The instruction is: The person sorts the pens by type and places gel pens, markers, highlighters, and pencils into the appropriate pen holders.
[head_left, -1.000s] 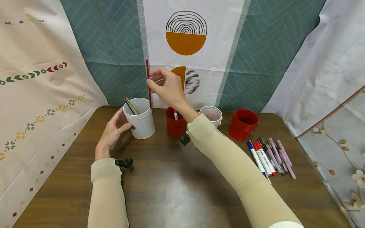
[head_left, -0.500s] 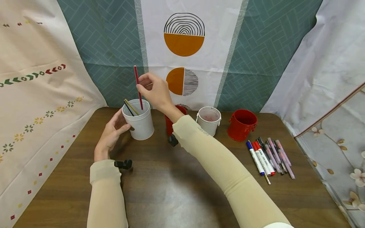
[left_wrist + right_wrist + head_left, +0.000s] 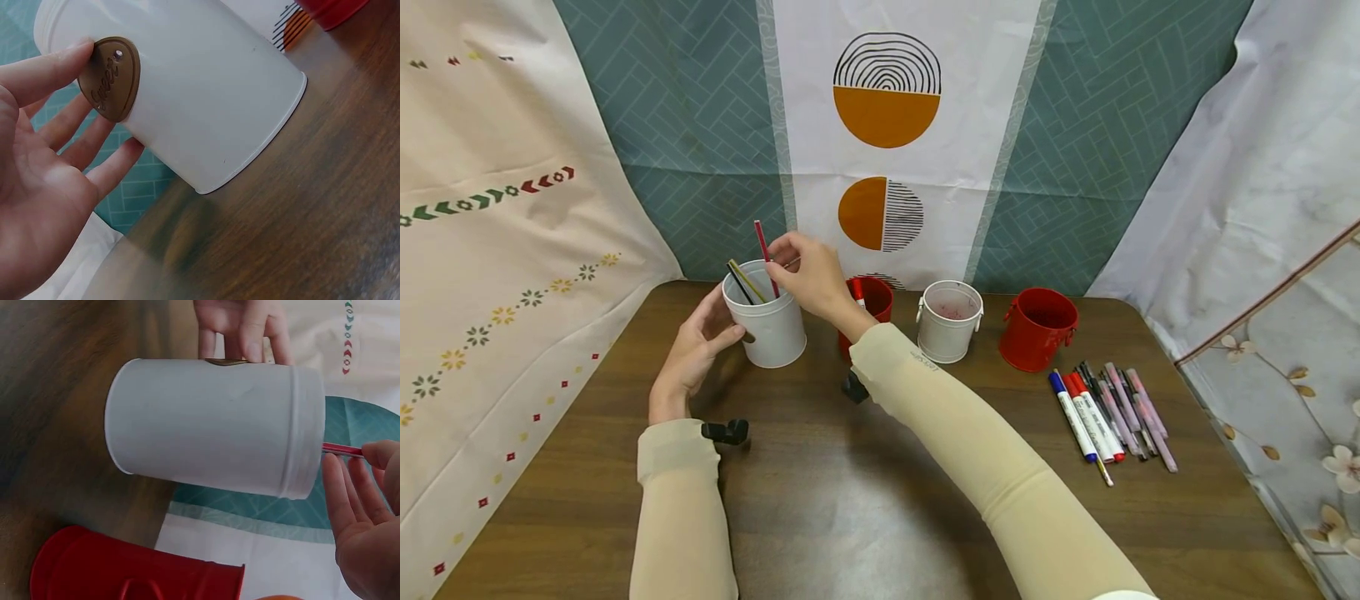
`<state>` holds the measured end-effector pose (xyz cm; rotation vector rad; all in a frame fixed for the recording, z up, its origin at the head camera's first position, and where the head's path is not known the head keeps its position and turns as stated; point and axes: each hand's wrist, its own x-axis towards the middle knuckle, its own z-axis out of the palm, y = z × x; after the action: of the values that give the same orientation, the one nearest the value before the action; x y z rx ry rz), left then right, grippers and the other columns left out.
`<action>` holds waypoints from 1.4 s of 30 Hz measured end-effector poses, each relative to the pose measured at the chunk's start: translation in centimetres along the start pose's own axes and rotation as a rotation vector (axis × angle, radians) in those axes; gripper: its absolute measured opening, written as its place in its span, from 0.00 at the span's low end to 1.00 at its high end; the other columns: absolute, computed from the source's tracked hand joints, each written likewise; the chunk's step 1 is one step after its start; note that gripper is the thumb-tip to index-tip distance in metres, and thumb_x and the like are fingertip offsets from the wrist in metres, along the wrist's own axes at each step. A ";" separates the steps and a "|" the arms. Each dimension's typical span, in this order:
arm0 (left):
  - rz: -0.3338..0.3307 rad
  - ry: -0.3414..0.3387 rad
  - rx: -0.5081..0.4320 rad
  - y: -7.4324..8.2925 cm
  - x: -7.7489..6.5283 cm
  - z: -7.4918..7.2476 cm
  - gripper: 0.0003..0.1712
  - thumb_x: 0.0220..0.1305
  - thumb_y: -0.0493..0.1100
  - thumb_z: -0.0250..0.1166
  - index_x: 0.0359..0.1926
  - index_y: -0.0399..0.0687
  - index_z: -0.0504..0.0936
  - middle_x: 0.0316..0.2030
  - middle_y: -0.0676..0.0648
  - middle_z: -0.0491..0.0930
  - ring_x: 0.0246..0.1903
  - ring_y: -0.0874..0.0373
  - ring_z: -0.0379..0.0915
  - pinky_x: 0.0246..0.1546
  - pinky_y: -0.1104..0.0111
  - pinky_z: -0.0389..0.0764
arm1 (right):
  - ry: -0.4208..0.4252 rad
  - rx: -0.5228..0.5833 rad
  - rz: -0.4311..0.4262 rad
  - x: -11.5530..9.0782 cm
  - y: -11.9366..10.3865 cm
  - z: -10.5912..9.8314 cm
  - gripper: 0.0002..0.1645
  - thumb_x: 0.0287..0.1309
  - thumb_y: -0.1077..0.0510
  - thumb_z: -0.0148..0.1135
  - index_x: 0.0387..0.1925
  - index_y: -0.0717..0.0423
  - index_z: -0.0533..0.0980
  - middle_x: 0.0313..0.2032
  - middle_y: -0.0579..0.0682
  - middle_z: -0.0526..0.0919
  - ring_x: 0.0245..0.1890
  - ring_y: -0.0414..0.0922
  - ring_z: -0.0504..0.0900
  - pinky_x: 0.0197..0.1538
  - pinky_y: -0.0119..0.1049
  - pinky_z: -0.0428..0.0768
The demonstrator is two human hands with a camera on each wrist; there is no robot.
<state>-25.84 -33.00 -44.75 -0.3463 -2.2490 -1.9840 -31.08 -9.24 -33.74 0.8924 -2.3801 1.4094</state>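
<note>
A white metal bucket [image 3: 775, 337] stands upright at the back left, a brown tag [image 3: 111, 80] on its side. My left hand [image 3: 695, 350] holds the bucket by that side, thumb at the tag and fingers spread round behind. Over the rim, my right hand [image 3: 811, 277] pinches a red pencil [image 3: 762, 240] between thumb and fingers. The pencil's lower part is inside the bucket; from the right wrist view the wall hides it. A black pencil [image 3: 739, 282] and a yellow pencil [image 3: 749, 280] lean against the bucket's left rim.
Right of the bucket stand a red bucket [image 3: 886, 310] with a red-capped marker [image 3: 858, 292] in it, a smaller white bucket [image 3: 950, 329] and another red bucket [image 3: 1032, 342]. Several markers [image 3: 1088, 417] and pink pens [image 3: 1138, 400] lie at the table's right.
My right hand has moved left and then down, bringing the red pencil from beside the rim to inside the white bucket. The left hand stays at the bucket's side.
</note>
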 end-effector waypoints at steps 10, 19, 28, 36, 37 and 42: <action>-0.005 -0.001 0.005 0.1 0.0 0.1 0.47 0.73 0.34 0.67 0.85 0.59 0.56 0.80 0.41 0.62 0.75 0.52 0.60 0.66 0.72 0.71 | -0.070 -0.025 0.007 -0.9 0.1 -2.2 0.12 0.71 0.60 0.67 0.53 0.58 0.82 0.44 0.52 0.89 0.43 0.47 0.89 0.50 0.27 0.85; -0.001 0.007 0.011 0.0 0.0 0.3 0.47 0.73 0.32 0.67 0.85 0.56 0.57 0.80 0.40 0.61 0.75 0.51 0.60 0.65 0.75 0.70 | -0.083 -0.086 -0.030 -2.8 0.7 -8.3 0.11 0.68 0.62 0.67 0.51 0.58 0.84 0.43 0.52 0.90 0.41 0.46 0.90 0.52 0.38 0.87; 0.011 0.006 0.007 -0.2 0.2 0.3 0.47 0.73 0.31 0.67 0.85 0.56 0.57 0.80 0.40 0.62 0.75 0.53 0.61 0.62 0.79 0.71 | -0.111 -0.187 0.014 -6.3 1.6 -15.3 0.13 0.69 0.61 0.67 0.53 0.56 0.83 0.45 0.51 0.89 0.45 0.47 0.89 0.55 0.42 0.87; 0.018 0.008 0.003 -0.1 0.1 0.3 0.47 0.72 0.31 0.67 0.85 0.55 0.57 0.79 0.41 0.63 0.74 0.54 0.61 0.63 0.78 0.70 | -0.133 -0.277 0.007 -10.3 2.5 -19.8 0.13 0.67 0.62 0.69 0.51 0.56 0.84 0.44 0.52 0.90 0.43 0.46 0.90 0.52 0.46 0.88; 0.015 0.011 -0.002 -0.1 0.1 0.3 0.46 0.72 0.31 0.67 0.85 0.56 0.58 0.79 0.41 0.63 0.74 0.55 0.62 0.63 0.78 0.70 | -0.133 -0.284 0.012 -10.9 2.6 -20.4 0.12 0.67 0.63 0.69 0.51 0.56 0.84 0.44 0.52 0.90 0.43 0.46 0.90 0.51 0.46 0.89; 0.029 0.014 -0.015 -0.2 -0.2 0.1 0.47 0.73 0.31 0.66 0.85 0.55 0.57 0.78 0.42 0.64 0.72 0.57 0.63 0.63 0.77 0.70 | -0.127 -0.338 0.056 -13.5 3.8 -22.9 0.13 0.66 0.62 0.71 0.51 0.57 0.84 0.43 0.53 0.91 0.41 0.47 0.90 0.49 0.49 0.89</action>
<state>-25.67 -32.95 -44.96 -0.3632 -2.2086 -1.9843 -25.12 16.82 -31.35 0.8509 -2.6474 0.9477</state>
